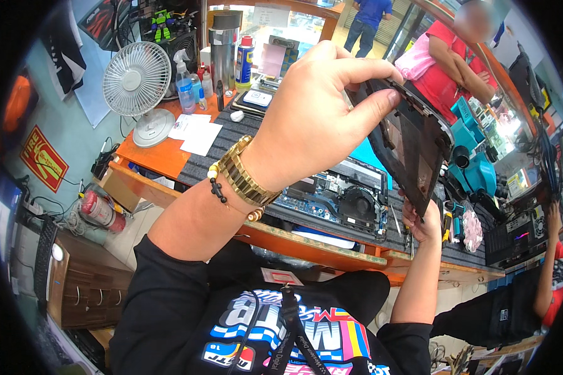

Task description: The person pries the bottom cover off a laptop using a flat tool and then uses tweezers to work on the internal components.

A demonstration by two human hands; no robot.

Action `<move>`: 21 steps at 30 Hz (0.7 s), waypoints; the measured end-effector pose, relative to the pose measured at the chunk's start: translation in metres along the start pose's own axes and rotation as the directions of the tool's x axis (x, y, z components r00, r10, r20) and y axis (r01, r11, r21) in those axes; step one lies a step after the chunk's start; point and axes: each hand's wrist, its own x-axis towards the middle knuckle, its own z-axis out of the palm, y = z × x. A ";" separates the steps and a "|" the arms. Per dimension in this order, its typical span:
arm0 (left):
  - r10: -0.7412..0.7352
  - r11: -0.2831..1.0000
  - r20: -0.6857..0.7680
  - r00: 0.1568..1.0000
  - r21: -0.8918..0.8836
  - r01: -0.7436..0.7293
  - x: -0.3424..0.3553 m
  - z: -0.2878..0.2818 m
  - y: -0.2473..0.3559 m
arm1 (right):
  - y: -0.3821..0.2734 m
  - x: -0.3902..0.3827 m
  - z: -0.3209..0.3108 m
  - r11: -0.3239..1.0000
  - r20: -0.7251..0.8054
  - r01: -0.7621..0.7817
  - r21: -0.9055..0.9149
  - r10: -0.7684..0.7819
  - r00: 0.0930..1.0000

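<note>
A thin dark laptop panel (413,140), its inner side with clips and lighter patches along the rim, is held up tilted above the bench. My left hand (322,112), with a gold watch on the wrist, pinches its upper edge between thumb and fingers. At its lower corner my right hand (423,224) grips the same panel, the fingers partly hidden behind it. Beneath lies an opened laptop base (313,203) with its blue circuit board bare and a round black cooling fan (358,206) at its right side.
A white desk fan (137,78), a spray bottle (185,87) and a blue spray can (244,62) stand at the back left. To the right are a teal microscope (478,172), screwdrivers (447,225) and a black computer case (516,234). A person in red (444,69) stands across the bench.
</note>
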 end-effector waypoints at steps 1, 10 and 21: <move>-0.025 1.000 0.005 1.000 -0.018 0.025 0.000 0.000 0.002 | 0.001 0.001 -0.002 1.000 0.030 0.001 0.009 -0.002 1.000; 0.025 0.991 -0.086 0.996 -0.131 -0.036 0.004 0.008 0.010 | 0.006 0.002 -0.006 1.000 0.077 -0.008 0.027 0.006 0.997; 0.020 0.995 -0.015 1.000 -0.097 -0.021 0.002 0.002 0.015 | 0.005 0.000 -0.007 0.999 0.074 -0.010 0.040 0.007 0.997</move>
